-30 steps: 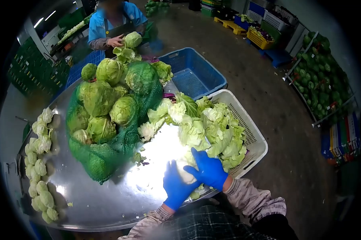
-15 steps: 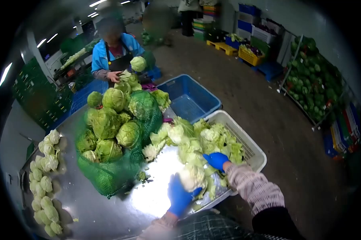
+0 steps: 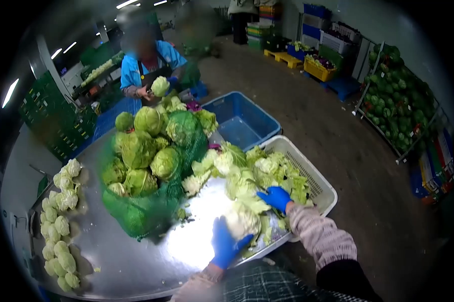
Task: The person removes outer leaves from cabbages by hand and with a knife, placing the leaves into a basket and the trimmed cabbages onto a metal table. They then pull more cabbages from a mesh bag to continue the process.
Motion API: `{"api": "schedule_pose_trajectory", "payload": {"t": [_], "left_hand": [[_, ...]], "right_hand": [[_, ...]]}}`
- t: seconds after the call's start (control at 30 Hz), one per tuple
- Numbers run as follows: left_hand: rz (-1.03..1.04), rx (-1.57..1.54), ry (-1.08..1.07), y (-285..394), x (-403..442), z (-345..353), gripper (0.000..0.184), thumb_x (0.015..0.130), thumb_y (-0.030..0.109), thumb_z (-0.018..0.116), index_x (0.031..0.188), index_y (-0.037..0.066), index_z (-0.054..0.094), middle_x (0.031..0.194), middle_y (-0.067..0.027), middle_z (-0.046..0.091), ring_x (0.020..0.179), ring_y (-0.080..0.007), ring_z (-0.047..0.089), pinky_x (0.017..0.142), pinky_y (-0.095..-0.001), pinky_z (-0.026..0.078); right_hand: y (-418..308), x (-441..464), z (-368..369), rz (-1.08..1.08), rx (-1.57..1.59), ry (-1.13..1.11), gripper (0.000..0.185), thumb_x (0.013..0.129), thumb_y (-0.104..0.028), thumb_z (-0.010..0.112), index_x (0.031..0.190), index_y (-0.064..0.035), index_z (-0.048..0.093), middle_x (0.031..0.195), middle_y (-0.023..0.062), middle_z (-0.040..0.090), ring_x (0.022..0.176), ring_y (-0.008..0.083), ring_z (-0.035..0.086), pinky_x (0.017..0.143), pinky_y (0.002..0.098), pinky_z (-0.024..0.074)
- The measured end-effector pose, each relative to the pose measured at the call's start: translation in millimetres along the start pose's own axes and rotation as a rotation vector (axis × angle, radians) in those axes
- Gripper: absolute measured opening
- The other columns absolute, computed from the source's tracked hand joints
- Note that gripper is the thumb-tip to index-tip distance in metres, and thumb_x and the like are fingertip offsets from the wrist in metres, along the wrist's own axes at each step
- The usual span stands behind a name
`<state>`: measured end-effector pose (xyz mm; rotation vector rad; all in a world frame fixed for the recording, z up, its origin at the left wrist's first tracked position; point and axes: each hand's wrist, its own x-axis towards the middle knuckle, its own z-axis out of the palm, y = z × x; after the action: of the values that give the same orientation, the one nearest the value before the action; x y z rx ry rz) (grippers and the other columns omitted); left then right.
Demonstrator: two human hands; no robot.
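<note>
Both of my hands wear blue gloves. My left hand [image 3: 225,244] cups the near left side of a pale, partly stripped cabbage [image 3: 241,221] on the metal table [image 3: 121,256], thumb spread beneath it. Just to the right, my right hand [image 3: 276,199] is closed beside loose cabbage leaves [image 3: 254,202] at the cabbage's upper right; what its fingers grip is hidden. More leaves heap up behind, in and around a white crate [image 3: 329,201]. Left of my hands, a green net bag [image 3: 141,216] lies open around several whole green cabbages [image 3: 138,151].
Several stripped cabbages [image 3: 61,226] line the table's left edge. An empty-looking blue crate [image 3: 244,123] adjoins the white one. Across the table, a co-worker in blue [image 3: 169,53] holds a pale cabbage [image 3: 160,86]. A rack of netted vegetables [image 3: 400,100] stands at right.
A leaf by my right hand has come away from the cabbage's side, baring more of its pale surface. My left hand stays on it. The co-worker's cabbage is lower and further left.
</note>
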<state>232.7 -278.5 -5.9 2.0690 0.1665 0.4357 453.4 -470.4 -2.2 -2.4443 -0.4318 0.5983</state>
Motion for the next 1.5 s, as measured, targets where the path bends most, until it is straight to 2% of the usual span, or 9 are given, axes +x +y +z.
{"api": "schedule_pose_trajectory", "payload": {"t": [0.13, 0.5, 0.73, 0.9, 1.13, 1.2, 1.27, 1.4, 1.5], "left_hand": [[-0.125, 0.053, -0.065, 30, 10, -36, 0.118, 0.063, 0.045, 0.089, 0.149, -0.003, 0.022, 0.144, -0.0236, 0.037, 0.135, -0.0336, 0.037, 0.111, -0.0434, 0.035], [-0.47, -0.12, 0.207, -32, 10, -48, 0.078, 0.08, 0.036, 0.079, 0.139, 0.0, 0.041, 0.129, -0.0193, 0.056, 0.119, -0.029, 0.055, 0.099, -0.0367, 0.045], [-0.647, 0.117, 0.226, 4, 36, -40, 0.085, 0.074, 0.048, 0.081, 0.135, 0.0, 0.046, 0.125, -0.0219, 0.058, 0.114, -0.0307, 0.058, 0.096, -0.0402, 0.046], [-0.594, -0.572, 0.282, -25, 30, -60, 0.061, 0.088, 0.02, 0.072, 0.138, 0.0, 0.041, 0.124, -0.0136, 0.054, 0.109, -0.02, 0.055, 0.093, -0.0312, 0.047], [-0.786, -0.726, 0.283, -55, 3, -67, 0.053, 0.098, 0.035, 0.056, 0.136, -0.001, 0.047, 0.124, -0.0119, 0.057, 0.112, -0.0209, 0.058, 0.094, -0.0325, 0.05], [-0.924, -1.08, 0.224, -45, 19, -72, 0.059, 0.099, 0.047, 0.05, 0.136, 0.0, 0.048, 0.123, -0.0129, 0.06, 0.104, -0.0239, 0.064, 0.089, -0.0349, 0.055], [-0.914, -1.105, 0.216, -43, 19, -67, 0.062, 0.098, 0.049, 0.051, 0.135, 0.0, 0.048, 0.121, -0.0122, 0.061, 0.104, -0.0241, 0.064, 0.088, -0.0359, 0.056], [-0.931, -0.858, 0.207, -51, 8, -65, 0.059, 0.098, 0.046, 0.051, 0.134, 0.0, 0.048, 0.12, -0.0121, 0.06, 0.1, -0.0223, 0.064, 0.087, -0.0337, 0.055], [-0.745, -0.52, 0.331, -65, 10, -61, 0.054, 0.098, 0.038, 0.056, 0.134, -0.001, 0.047, 0.122, -0.0123, 0.056, 0.1, -0.0213, 0.062, 0.088, -0.0305, 0.053]], "right_hand": [[-63, -44, 18, -0.114, 0.573, 0.01, 0.04, 0.089, -0.038, 0.07, 0.092, 0.0013, 0.065, 0.07, -0.0018, 0.055, 0.065, 0.0086, 0.048, 0.06, 0.0265, 0.0429], [-110, -103, 52, -0.297, 0.258, 0.121, 0.092, 0.073, -0.061, 0.075, 0.137, -0.0008, 0.047, 0.123, 0.0263, 0.059, 0.112, 0.0364, 0.061, 0.093, 0.04, 0.0503], [-75, -71, 71, -0.06, 0.472, 0.053, 0.061, 0.079, -0.05, 0.073, 0.118, -0.0045, 0.064, 0.091, 0.0193, 0.071, 0.085, 0.0365, 0.069, 0.076, 0.0414, 0.0538], [-2, -9, 118, -0.224, 0.344, 0.314, 0.039, 0.079, -0.032, 0.076, 0.088, 0.0025, 0.062, 0.074, 0.0209, 0.062, 0.068, 0.0312, 0.062, 0.063, 0.042, 0.0469], [-52, 8, 2, -0.246, -0.122, 0.691, 0.07, 0.081, -0.052, 0.069, 0.126, -0.001, 0.052, 0.103, 0.0187, 0.064, 0.076, 0.0367, 0.066, 0.065, 0.0429, 0.0531], [-66, -20, 39, -0.54, 0.226, 0.51, 0.08, 0.078, -0.053, 0.074, 0.133, -0.0011, 0.049, 0.106, 0.0186, 0.064, 0.078, 0.0342, 0.067, 0.067, 0.0414, 0.0534], [-96, -63, 71, -0.496, 0.141, 0.261, 0.06, 0.083, -0.03, 0.077, 0.128, 0.0007, 0.053, 0.117, 0.0184, 0.062, 0.099, 0.0256, 0.066, 0.084, 0.0337, 0.0522], [-55, -35, 111, -0.205, 1.062, 0.006, 0.032, 0.087, -0.023, 0.072, 0.106, 0.0023, 0.067, 0.091, 0.0072, 0.07, 0.081, 0.0117, 0.063, 0.077, 0.0239, 0.051], [-34, -24, 84, -0.002, 0.716, -0.123, 0.028, 0.086, -0.021, 0.073, 0.101, 0.0029, 0.069, 0.088, 0.0035, 0.07, 0.077, 0.0108, 0.062, 0.073, 0.0253, 0.0509]]}}
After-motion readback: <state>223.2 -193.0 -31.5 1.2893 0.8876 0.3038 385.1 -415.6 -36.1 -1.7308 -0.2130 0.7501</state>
